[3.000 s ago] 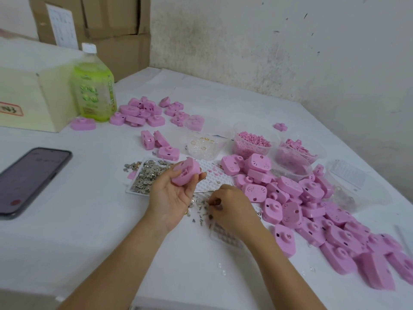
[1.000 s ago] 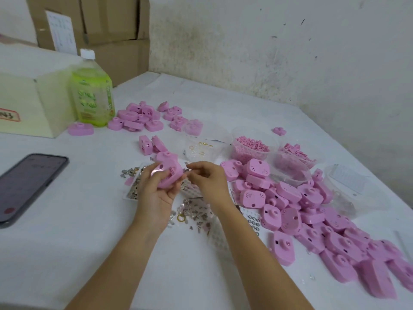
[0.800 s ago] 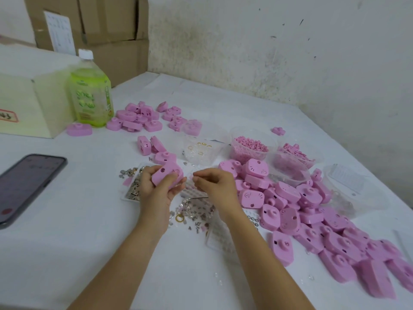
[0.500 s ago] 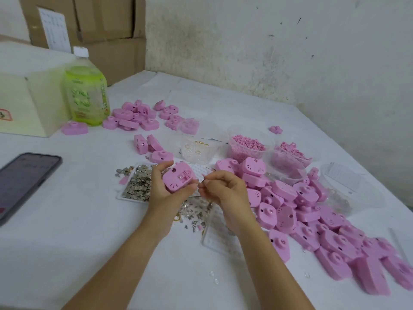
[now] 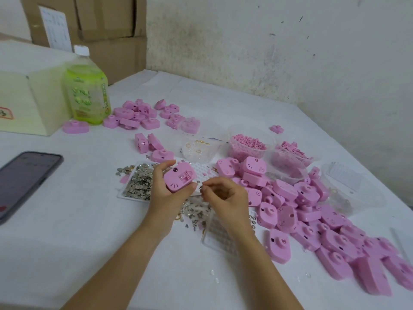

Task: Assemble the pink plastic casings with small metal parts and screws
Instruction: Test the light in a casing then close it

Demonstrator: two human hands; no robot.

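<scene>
My left hand [image 5: 164, 195] grips a pink casing [image 5: 180, 177] above the table, its flat face up with a small metal part seated in a recess. My right hand [image 5: 225, 198] is just right of it, thumb and forefinger pinching a tiny metal piece [image 5: 201, 187] near the casing's lower right edge. A flat tray of silver metal parts [image 5: 137, 183] lies left of my hands. Loose metal bits [image 5: 194, 212] are scattered under them. A large heap of pink casings [image 5: 312, 211] spreads to the right.
A phone [image 5: 24, 180] lies at the left. A green drink bottle [image 5: 87, 92] and a pale box [image 5: 24, 101] stand at the back left beside a smaller pile of casings [image 5: 138, 114]. Clear tubs of pink bits [image 5: 247, 145] and rings [image 5: 199, 146] sit behind my hands.
My left hand turned the casing so its flat face points up. My right hand came up from the loose metal bits and now pinches a small piece beside the casing.
</scene>
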